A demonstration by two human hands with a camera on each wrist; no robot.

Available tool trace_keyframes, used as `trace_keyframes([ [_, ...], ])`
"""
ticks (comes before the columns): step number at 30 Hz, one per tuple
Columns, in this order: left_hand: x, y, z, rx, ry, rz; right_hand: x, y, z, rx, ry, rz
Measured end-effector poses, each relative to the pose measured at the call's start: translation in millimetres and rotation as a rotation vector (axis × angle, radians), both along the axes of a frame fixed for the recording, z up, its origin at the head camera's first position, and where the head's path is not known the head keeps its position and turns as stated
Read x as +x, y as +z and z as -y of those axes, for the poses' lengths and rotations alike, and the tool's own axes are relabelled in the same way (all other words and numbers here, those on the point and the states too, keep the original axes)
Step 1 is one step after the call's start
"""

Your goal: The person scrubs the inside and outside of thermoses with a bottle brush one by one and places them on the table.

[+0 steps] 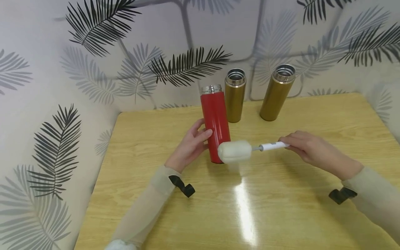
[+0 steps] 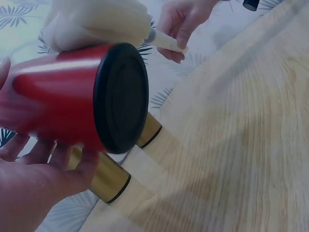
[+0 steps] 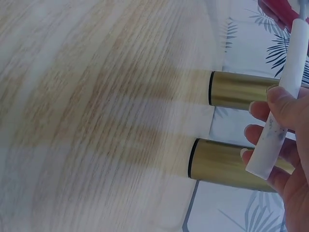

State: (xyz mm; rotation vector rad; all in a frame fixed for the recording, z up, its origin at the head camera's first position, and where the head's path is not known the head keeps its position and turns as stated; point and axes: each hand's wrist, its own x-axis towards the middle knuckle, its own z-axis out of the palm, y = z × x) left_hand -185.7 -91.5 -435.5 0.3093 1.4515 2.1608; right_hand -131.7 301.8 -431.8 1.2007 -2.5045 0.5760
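A: Seeing what in the left hand (image 1: 192, 144)?

B: Seeing a tall, glossy red cylindrical bottle (image 1: 215, 119). Topped with a shiny silvery neck (image 1: 211, 89), finished below with a flat, round black base (image 2: 123, 99).

A: Standing or lifted?

B: Lifted just above the pale wood-grain tabletop (image 1: 134, 149), slightly tilted, with the underside turned to the left wrist camera.

A: Gripped how?

B: Clamped from the sides by the left fingers, thumb included.

A: And in the right hand (image 1: 301, 146)?

B: Holding a brush with a thick cream sponge head (image 1: 235, 151) on a thin grey shaft (image 1: 257, 148). Pinched at the slim white rod-shaped handle (image 1: 271, 146), fingers and thumb clamped together on it. Overlapping the lower part of the red bottle from above; can't tell about contact.

A: Counted how many of each?

B: Counted one red bottle, one brush, two metallic gold cylindrical bottles (image 1: 234, 102) with steel-lined open mouths. Set apart from each other near the back edge, before a leaf-patterned pale wall (image 1: 168, 27). Also counted two hands and two black wrist straps (image 1: 181, 185).
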Motion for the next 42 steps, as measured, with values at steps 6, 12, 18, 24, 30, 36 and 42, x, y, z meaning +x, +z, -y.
trace_keyframes([
  [6,3.1,0.2,-6,-0.048,0.009,-0.006,4.2,-6.2,0,0.012,0.022,-0.013],
  [12,1.2,6.1,-2,-0.026,0.057,-0.017,6.9,-6.5,-4,0.019,0.028,-0.011],
  [18,-1.5,8.5,3,-0.015,0.152,-0.085,6.8,-5.9,-5,0.018,0.030,-0.042],
  [24,-3.9,9.2,5,0.032,0.281,-0.189,5.6,1.8,-9,0.052,-0.029,0.002],
  [30,-3.5,12.4,4,-0.074,0.394,-0.317,2.7,10.7,-7,0.053,-0.136,0.049],
  [36,0.1,13.0,-5,-0.156,0.440,-0.349,-2.5,12.2,3,0.024,-0.145,-0.044],
  [42,1.8,12.8,-13,-0.205,0.456,-0.370,-4.1,10.9,20,0.006,-0.133,-0.089],
])
